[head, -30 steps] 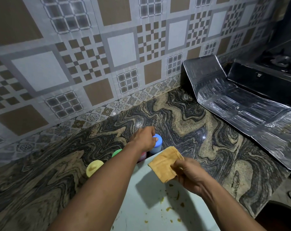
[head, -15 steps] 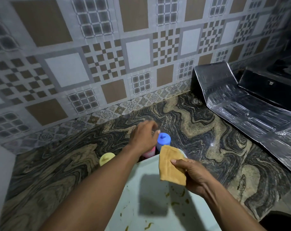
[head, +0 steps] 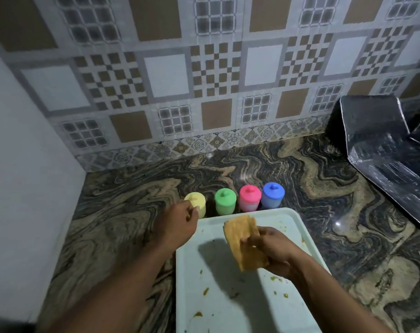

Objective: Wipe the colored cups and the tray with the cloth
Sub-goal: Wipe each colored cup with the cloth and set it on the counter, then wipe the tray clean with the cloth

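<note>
a: head view, entry one. four small cups stand in a row on the counter [head: 324,212], just past the far edge of the tray [head: 228,313]. left to right: yellow cup [head: 196,203], green cup [head: 225,201], pink cup [head: 250,197], blue cup [head: 273,195]. each has a small knob on top. they are close together; i cannot tell if any touch.

b: hands?

a: left hand [head: 180,224] is at the yellow cup, fingers curled against its near side. i cannot tell whether they grip it or only touch it. right hand [head: 273,253] clenches the cloth [head: 242,241], bunched and held above the tray's far half, on no surface.

b: tray condition?

a: yellow-green food smears [head: 206,290] are scattered over it, mostly toward the near half and the right rim.

b: risks, as judgement only.

a: one: the cups look light and crowded. a loose hold on the yellow one could let it slip, or the wrist could knock the green cup and topple the row. two: if those tops are loose lids, which i cannot tell, tilting a cup while wiping could drop one. three: if the cloth goes over the dirty tray first, it would carry smears onto the cups. four: the tray's near edge is out of frame, so a hard wipe toward the body might slide it off the counter.

b: noted. cups first, then tray.
</note>
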`<action>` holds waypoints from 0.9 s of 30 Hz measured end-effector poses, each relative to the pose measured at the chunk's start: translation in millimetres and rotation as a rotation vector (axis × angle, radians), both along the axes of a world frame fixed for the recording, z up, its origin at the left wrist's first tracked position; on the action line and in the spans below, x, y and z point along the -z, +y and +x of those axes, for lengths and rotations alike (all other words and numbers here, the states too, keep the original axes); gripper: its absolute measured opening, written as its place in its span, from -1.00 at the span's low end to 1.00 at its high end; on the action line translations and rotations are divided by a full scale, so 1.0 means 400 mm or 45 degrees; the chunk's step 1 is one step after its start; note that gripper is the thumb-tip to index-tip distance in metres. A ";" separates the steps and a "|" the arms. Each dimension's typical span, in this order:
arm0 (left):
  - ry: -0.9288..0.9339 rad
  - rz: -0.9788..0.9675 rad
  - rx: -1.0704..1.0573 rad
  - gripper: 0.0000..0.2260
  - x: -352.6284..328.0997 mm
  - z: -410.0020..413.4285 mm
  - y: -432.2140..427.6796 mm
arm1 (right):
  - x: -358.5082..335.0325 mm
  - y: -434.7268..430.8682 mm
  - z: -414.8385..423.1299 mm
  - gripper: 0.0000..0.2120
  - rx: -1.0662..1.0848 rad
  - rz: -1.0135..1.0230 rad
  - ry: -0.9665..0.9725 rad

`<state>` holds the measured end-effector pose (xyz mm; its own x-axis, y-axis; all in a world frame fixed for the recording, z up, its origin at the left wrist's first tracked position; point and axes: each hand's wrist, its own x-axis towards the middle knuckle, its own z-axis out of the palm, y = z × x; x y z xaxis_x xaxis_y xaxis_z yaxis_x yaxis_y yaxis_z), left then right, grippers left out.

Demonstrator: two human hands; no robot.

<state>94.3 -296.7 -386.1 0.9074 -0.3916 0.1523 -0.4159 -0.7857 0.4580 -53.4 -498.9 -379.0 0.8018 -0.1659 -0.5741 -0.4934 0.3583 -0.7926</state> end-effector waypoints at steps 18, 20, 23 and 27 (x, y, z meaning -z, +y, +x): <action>0.859 -0.001 -0.405 -0.65 0.053 -0.045 0.104 | 0.034 0.142 0.231 -0.76 -0.754 -1.748 -0.402; 0.883 -0.022 -0.420 -0.65 0.051 -0.046 0.105 | 0.062 0.165 0.216 -0.67 -0.793 -1.889 -0.462; 0.876 -0.042 -0.427 -0.66 0.058 -0.046 0.108 | 0.106 0.197 0.183 -0.65 -0.860 -2.016 -0.499; 0.839 0.010 -0.424 -0.62 0.072 -0.044 0.104 | 0.151 0.216 0.150 -0.63 -0.950 -2.067 -0.482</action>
